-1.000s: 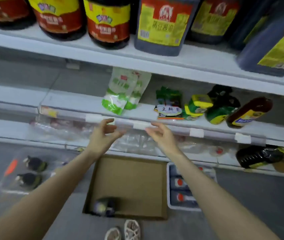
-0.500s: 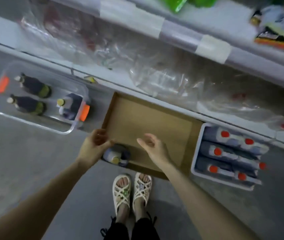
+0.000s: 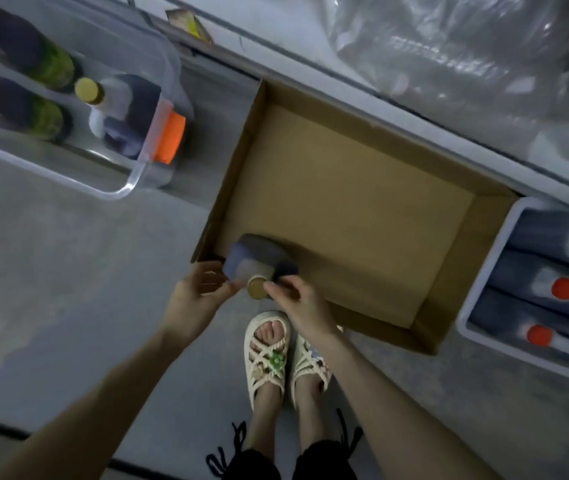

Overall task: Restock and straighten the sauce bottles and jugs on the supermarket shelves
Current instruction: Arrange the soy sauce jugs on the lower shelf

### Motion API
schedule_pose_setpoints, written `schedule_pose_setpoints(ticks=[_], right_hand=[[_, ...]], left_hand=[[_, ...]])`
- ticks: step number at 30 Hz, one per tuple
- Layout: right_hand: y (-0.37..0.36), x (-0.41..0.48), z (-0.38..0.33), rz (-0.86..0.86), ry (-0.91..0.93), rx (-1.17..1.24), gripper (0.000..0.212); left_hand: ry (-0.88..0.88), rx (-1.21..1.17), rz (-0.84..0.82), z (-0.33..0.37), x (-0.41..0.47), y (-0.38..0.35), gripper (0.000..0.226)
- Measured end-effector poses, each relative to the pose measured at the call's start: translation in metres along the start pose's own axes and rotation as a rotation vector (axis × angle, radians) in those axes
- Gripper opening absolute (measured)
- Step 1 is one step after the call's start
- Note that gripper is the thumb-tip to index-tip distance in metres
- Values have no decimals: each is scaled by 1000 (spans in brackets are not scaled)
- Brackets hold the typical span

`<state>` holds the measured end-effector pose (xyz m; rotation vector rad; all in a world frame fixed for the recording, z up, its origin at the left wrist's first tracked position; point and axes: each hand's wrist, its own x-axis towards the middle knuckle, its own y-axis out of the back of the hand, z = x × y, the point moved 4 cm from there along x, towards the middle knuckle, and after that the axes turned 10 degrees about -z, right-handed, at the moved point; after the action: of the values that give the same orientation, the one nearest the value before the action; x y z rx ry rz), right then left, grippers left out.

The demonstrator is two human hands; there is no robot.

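Note:
A dark sauce jug [image 3: 258, 256] with a gold cap stands in the near left corner of a shallow cardboard box [image 3: 477, 244] on the floor. My left hand [image 3: 198, 294] curls against the jug's left side. My right hand [image 3: 298, 301] grips its neck just right of the cap. Both hands meet at the jug's top.
A clear plastic bin [image 3: 153, 157] with an orange latch holds three bottles at the upper left. A white tray [image 3: 483, 289] of red-capped bottles lies at the right. Crumpled plastic wrap [image 3: 449, 46] covers the bottom shelf behind the box. My feet in white sandals [image 3: 286, 355] stand just before the box.
My view dropped from the shelves to the floor. Both hands came down from the shelf edge and closed onto the jug in the cardboard box.

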<state>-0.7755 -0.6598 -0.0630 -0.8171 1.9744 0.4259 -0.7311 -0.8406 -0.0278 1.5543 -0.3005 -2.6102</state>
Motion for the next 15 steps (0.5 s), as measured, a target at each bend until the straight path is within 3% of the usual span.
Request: schedule_pose_setpoints(ticks=[7, 15], right_hand=[[-9, 20, 11, -56, 13, -123, 42], [-2, 12, -20, 10, 9, -58, 46]], left_hand=[[9, -35, 22, -17, 12, -2, 42], [-27, -52, -8, 2, -7, 2, 42]])
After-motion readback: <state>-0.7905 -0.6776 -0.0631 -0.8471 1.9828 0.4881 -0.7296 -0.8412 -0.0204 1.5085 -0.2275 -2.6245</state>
